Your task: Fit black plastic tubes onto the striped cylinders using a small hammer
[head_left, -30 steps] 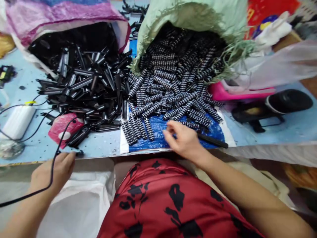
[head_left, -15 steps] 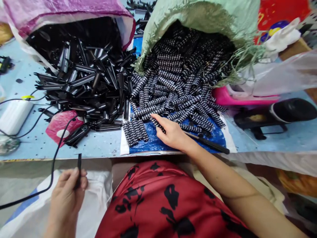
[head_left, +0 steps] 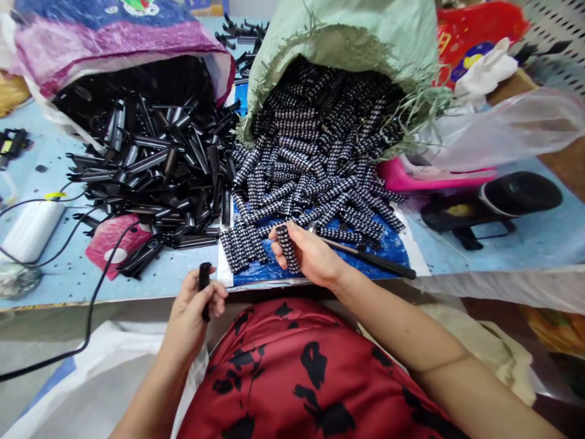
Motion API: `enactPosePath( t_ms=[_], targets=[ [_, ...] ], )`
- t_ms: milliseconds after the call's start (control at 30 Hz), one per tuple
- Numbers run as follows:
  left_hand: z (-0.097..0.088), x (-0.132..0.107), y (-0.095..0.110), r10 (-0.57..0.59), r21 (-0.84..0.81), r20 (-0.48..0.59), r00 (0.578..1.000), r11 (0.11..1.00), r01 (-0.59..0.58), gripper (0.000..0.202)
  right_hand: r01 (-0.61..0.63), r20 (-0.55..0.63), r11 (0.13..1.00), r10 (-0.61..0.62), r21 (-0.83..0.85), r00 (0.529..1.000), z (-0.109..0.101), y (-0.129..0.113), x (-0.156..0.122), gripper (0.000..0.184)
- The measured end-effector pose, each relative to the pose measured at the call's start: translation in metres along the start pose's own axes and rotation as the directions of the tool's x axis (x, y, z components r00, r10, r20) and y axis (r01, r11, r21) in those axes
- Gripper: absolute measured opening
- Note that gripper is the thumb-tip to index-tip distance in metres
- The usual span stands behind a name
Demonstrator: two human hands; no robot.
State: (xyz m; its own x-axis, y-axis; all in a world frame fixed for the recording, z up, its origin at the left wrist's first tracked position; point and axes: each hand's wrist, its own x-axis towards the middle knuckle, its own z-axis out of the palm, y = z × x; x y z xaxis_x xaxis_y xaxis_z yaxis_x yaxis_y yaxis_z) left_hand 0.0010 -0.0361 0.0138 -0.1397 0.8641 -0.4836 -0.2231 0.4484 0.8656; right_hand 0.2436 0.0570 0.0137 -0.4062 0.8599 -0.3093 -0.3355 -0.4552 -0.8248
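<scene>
Moved since the earlier frame: my left grip (head_left: 194, 299) has risen inward, bringing a short black plastic piece (head_left: 204, 280) near my right grip (head_left: 317, 253), which has turned a white-checked black barrel (head_left: 286, 247) so that one end tilts upward. Both grips are grasping: the left pinches the plastic piece between thumb and fingers; the right has the barrel enclosed in its fingers. Piece and barrel stand apart, not joined.

Directions are taken from my right grip. Set out: at 9 o'clock, a short row of barrels (head_left: 244, 247) lies side by side on the blue plastic sheet (head_left: 390, 241). I judge these to be sorted from the rest; whether anything is fitted inside them I cannot tell.

Outstanding: at 12 o'clock, a large heap of loose barrels (head_left: 311, 177) spills from the green woven sack (head_left: 338, 18). At 10 o'clock, a jumbled heap of black plastic shells (head_left: 159, 164) lies on the worktop (head_left: 169, 274) before the purple-and-blue sack (head_left: 114, 46). On that evidence I judge most of the stock unhandled.

At 3 o'clock, a black-handled tool (head_left: 388, 263) rests on the sheet, in neither grip; its tip is unclear.
</scene>
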Motion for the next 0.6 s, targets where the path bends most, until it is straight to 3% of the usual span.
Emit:
enactPosePath(
  t_ms=[167,300,367,500,567,600],
  targets=[
    [0.02,0.005,-0.002,0.068,0.015,0.014,0.998,0.998,-0.068,0.029,0.061,-0.055,0.998,-0.061,-0.001,0.997,0.003,0.005,-0.003,0.055],
    [0.042,0.009,-0.005,0.296,0.173,-0.058,0.953,0.944,-0.283,0.027,0.115,-0.174,0.986,-0.093,0.123,0.98,0.02,0.021,-0.001,0.053],
    [0.056,0.013,-0.008,0.379,0.225,-0.033,0.925,0.904,-0.363,0.029,0.174,-0.192,0.978,-0.15,0.113,0.97,0.031,0.028,0.001,0.047],
    [0.07,0.022,-0.01,0.405,0.233,0.052,0.913,0.884,-0.406,0.026,0.203,-0.021,0.97,-0.208,-0.131,0.978,0.036,0.036,0.004,0.049],
    [0.067,0.022,-0.008,0.359,0.191,0.041,0.932,0.913,-0.36,0.022,0.365,0.12,0.862,-0.345,-0.352,0.931,0.026,0.035,0.002,0.067],
    [0.065,0.021,-0.007,0.321,0.154,0.036,0.946,0.934,-0.323,0.023,0.482,0.216,0.742,-0.433,-0.467,0.875,0.019,0.033,0.0,0.085]
  ],
)
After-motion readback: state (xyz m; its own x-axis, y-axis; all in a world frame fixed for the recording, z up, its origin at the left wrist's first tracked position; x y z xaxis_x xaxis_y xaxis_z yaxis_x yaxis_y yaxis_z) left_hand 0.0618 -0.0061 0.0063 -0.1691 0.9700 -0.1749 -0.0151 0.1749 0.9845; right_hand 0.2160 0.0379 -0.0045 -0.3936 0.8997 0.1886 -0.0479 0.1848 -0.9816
